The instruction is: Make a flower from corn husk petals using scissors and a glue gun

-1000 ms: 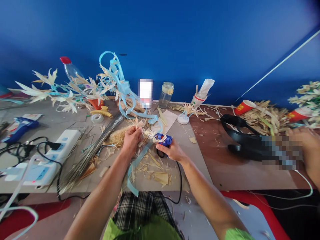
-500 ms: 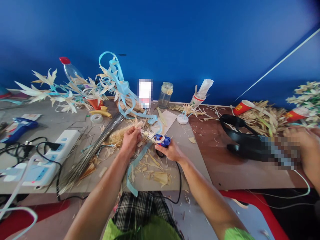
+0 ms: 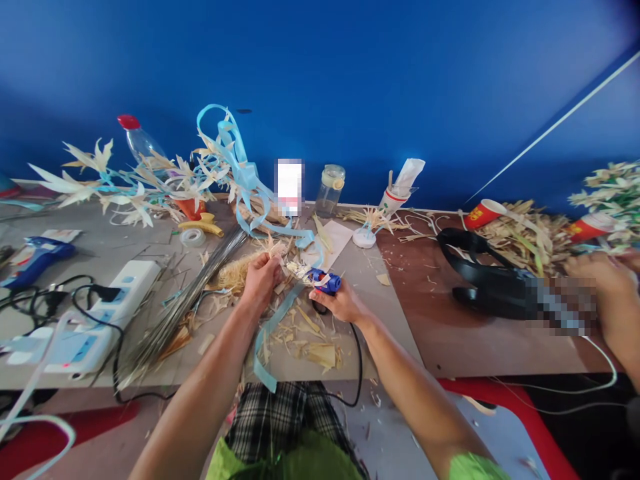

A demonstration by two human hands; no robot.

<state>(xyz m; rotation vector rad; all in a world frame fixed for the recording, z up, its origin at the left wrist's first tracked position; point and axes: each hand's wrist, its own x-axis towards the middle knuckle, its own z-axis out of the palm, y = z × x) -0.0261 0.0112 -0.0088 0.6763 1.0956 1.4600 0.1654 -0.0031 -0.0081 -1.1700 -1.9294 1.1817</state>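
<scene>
Near the middle of the table, my left hand (image 3: 263,275) is closed, pinching a pale corn-husk flower (image 3: 276,249) whose petals stick up past the fingertips. My right hand (image 3: 345,303) is wrapped round a blue glue gun (image 3: 329,282), its front turned left toward the husk piece. Pale husk strips (image 3: 296,268) lie between the two hands, partly covering the gun's front, so I cannot tell whether the nozzle touches anything. A light-blue ribbon (image 3: 270,343) hangs below the hands to the table's front edge. A black cord (image 3: 361,363) runs down from the gun.
Left stand a white power strip (image 3: 107,320), a second blue glue gun (image 3: 43,257) and a bundle of thin wires (image 3: 187,300). Behind are husk flowers on stems (image 3: 135,183) and a glass jar (image 3: 330,190). A black headset-like object (image 3: 480,287) and a co-worker's hand (image 3: 607,280) are on the right.
Both my hands keep nearly the same place and hold. At the right, the co-worker's hand has shifted slightly.
</scene>
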